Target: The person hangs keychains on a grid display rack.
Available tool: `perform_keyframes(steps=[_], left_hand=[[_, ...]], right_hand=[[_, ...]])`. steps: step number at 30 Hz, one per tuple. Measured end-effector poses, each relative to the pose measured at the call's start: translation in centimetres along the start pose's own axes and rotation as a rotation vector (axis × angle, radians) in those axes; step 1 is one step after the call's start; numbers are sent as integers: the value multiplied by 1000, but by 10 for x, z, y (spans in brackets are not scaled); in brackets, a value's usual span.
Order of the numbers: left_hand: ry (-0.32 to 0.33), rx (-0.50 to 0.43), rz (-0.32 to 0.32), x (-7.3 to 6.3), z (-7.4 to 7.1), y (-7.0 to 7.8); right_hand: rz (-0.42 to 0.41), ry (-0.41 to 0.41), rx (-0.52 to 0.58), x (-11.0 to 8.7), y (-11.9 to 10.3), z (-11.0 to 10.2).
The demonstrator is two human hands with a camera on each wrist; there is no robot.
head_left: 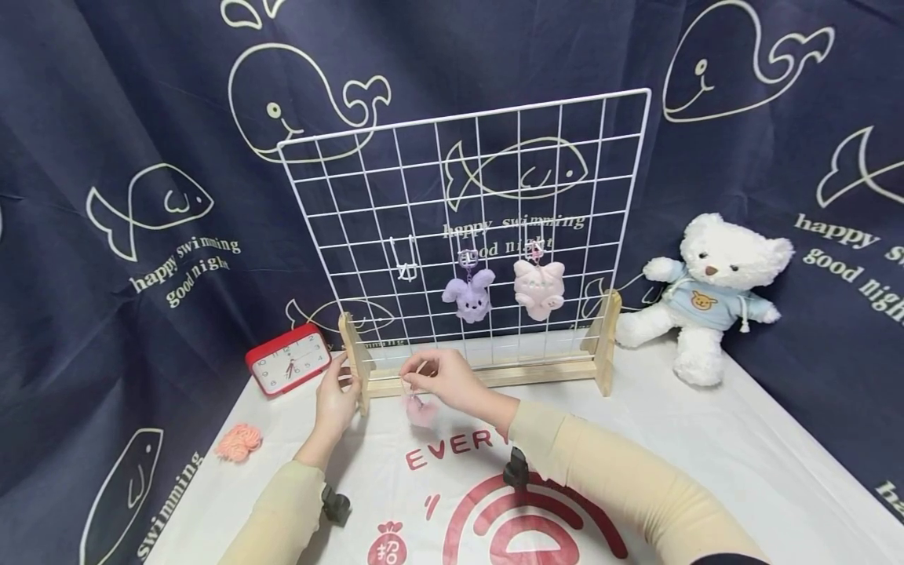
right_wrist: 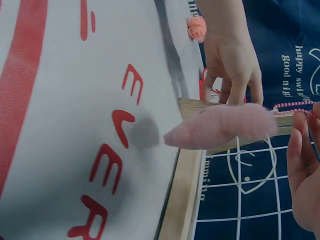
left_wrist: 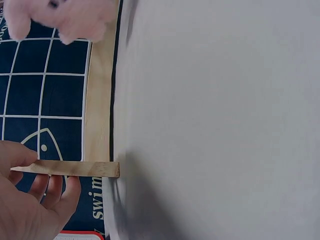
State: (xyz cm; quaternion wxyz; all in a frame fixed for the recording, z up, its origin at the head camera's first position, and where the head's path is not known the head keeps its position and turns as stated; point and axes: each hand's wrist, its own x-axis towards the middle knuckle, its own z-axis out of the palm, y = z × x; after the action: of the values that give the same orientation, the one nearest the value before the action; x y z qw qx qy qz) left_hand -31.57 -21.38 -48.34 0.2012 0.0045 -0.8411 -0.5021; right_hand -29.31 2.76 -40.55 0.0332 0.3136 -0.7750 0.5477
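My left hand [head_left: 337, 402] grips the left wooden foot [left_wrist: 75, 168] of a stand, thumb on one side and fingers on the other. That stand carries an upright white wire grid [head_left: 477, 116]. In front of its lower left part, my right hand [head_left: 452, 382] pinches a pink bead chain [right_wrist: 295, 105] between thumb and fingertips. From the chain hangs a fluffy pink plush keychain [right_wrist: 225, 127], close over the white cloth. A purple plush keychain [head_left: 469, 302] and a pale pink plush keychain [head_left: 539, 290] hang on the grid. Left of them is a white hook [head_left: 406, 271] with nothing on it.
A red alarm clock [head_left: 289, 359] stands just left of my left hand. Nearer lies a coral yarn bundle [head_left: 238, 442]. At the right sits a white teddy bear [head_left: 713, 294] in a blue top. Behind the grid hangs a dark blue curtain [head_left: 494, 47].
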Motion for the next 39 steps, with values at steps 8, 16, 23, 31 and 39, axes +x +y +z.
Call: perform_keyframes(steps=[8, 16, 23, 31, 39], left_hand=[[7, -3, 3, 0, -1, 0], [3, 11, 6, 0, -1, 1], [0, 2, 4, -1, 0, 2], [-4, 8, -5, 0, 0, 2], [2, 15, -6, 0, 0, 1]], right_hand=[[-66, 62, 6, 12, -8, -10], [-102, 81, 25, 23, -23, -22], [-120, 89, 41, 31, -31, -29], [-161, 122, 48, 42, -44, -41], [-198, 172, 60, 55, -51, -48]])
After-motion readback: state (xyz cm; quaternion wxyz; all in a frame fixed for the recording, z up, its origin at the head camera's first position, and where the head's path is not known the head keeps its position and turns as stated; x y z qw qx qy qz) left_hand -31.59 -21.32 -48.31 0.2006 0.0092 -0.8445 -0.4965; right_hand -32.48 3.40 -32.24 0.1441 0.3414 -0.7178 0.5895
